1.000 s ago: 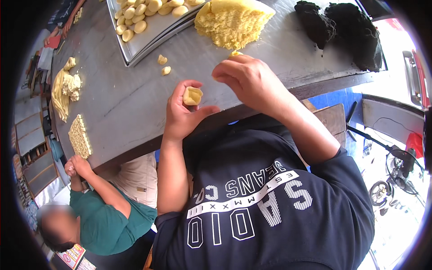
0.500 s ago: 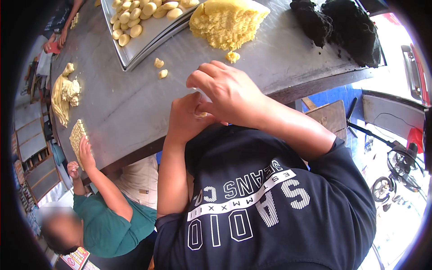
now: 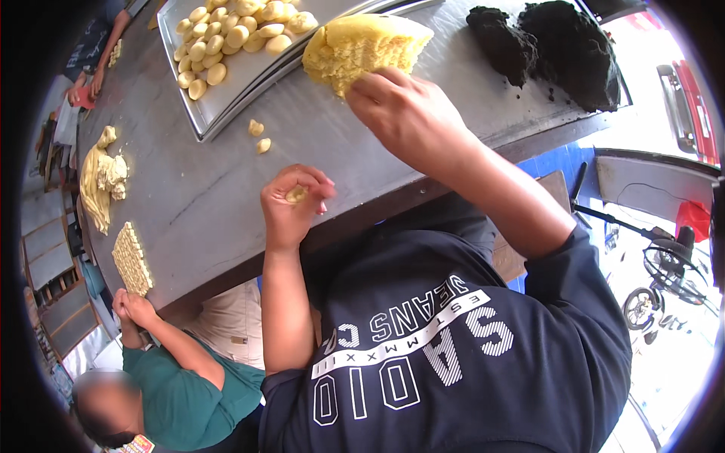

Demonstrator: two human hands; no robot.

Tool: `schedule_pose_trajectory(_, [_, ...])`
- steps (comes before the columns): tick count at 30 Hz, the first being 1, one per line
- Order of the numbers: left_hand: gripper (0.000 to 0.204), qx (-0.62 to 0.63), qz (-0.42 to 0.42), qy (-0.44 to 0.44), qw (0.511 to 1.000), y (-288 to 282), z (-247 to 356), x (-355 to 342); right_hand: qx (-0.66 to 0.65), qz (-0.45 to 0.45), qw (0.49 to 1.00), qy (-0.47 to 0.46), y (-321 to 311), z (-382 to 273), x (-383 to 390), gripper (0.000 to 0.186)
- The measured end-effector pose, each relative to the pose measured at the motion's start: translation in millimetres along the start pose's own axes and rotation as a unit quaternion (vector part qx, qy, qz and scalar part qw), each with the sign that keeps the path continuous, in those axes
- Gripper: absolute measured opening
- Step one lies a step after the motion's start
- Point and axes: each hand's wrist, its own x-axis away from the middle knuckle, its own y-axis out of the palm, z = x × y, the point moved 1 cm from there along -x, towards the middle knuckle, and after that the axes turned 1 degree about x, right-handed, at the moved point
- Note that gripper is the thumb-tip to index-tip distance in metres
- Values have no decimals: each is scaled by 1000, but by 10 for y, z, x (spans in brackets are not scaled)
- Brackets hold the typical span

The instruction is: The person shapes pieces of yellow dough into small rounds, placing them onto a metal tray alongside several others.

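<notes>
My left hand point(image 3: 291, 208) is held above the near edge of the steel table, its fingers curled round a small pale yellow dough piece point(image 3: 297, 194). Farther out, my right hand point(image 3: 404, 109) has its bent fingertips pressed to the near side of a big crumbly mound of yellow paste point(image 3: 362, 47); those tips are partly hidden. Two small dough bits point(image 3: 260, 136) lie beyond my left hand. Behind them a metal tray point(image 3: 208, 124) carries many smooth, round yellow dough balls point(image 3: 226, 34).
A black, sticky-looking mass point(image 3: 566, 57) sits at the far right of the table point(image 3: 181, 204). At the left are a loose dough heap point(image 3: 106, 177) and a block of small dough pieces point(image 3: 132, 260), beside a co-worker in green point(image 3: 189, 377). Another person point(image 3: 94, 45) stands far left.
My hands have parted: the right reached out to the yellow paste, the left stayed near the table edge with the dough. The co-worker in green drew both hands together near the block's lower end.
</notes>
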Motion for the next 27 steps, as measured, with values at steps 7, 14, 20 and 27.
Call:
schedule_pose_trajectory(7, [63, 139, -9, -4, 990, -114, -9, 3, 194, 33, 979, -52, 656, -136, -417, 16])
schedule_pose_trajectory(14, [46, 152, 51, 53, 986, -186, 87, 114, 5, -70, 997, -30, 380, -135, -252, 9])
schedule_pose_trajectory(20, [42, 66, 66, 5, 996, -287, 34, 369, -124, 28, 992, 27, 511, 24, 104, 18])
schedule_pose_trajectory(27, [30, -32, 129, 2, 991, -170, 381, 248, -178, 65, 975, -114, 736, -593, 90, 9])
